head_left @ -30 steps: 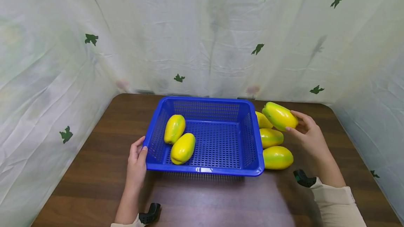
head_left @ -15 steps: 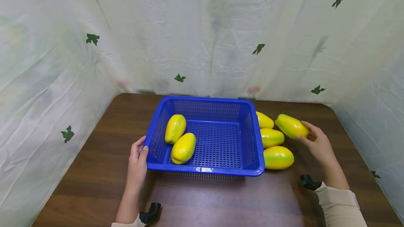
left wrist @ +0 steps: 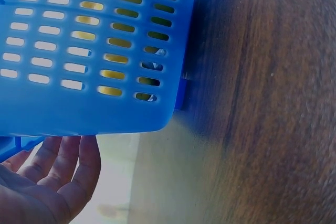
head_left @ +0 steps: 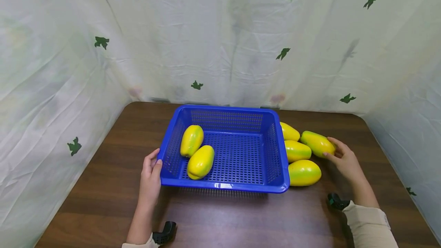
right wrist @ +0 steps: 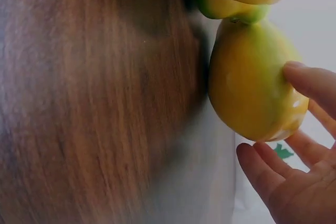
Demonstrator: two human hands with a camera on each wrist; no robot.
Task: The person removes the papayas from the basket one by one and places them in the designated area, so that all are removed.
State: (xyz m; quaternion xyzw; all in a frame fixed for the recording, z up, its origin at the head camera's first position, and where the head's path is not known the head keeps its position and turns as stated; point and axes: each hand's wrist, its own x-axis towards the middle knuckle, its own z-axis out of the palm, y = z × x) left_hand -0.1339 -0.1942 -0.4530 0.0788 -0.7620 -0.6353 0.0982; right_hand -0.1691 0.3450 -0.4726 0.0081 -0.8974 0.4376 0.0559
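A blue plastic basket (head_left: 220, 187) with slotted walls stands on the table, and two yellow-green papayas (head_left: 191, 141) lie in its left half. My left hand (head_left: 150, 175) grips the basket's left rim, thumb on top; in the left wrist view its fingers (left wrist: 86, 163) curl up beneath the edge. To the right of the basket, my right hand (head_left: 346, 162) holds the outer end of another papaya (head_left: 317, 143) resting on the table. Seen from the right wrist, the thumb lies on this papaya's (right wrist: 252, 82) side and the other fingers are around its end.
Several more papayas, including a middle one (head_left: 298, 151) and a front one (head_left: 304, 173), lie close along the basket's right side, the rear one partly hidden by the rim. A printed white curtain (head_left: 220, 41) surrounds the brown wooden table (head_left: 220, 221) at the back and sides.
My right hand has moved right and down with the papaya, bringing it from above the others down to the table beside them. The left hand and basket have stayed put.
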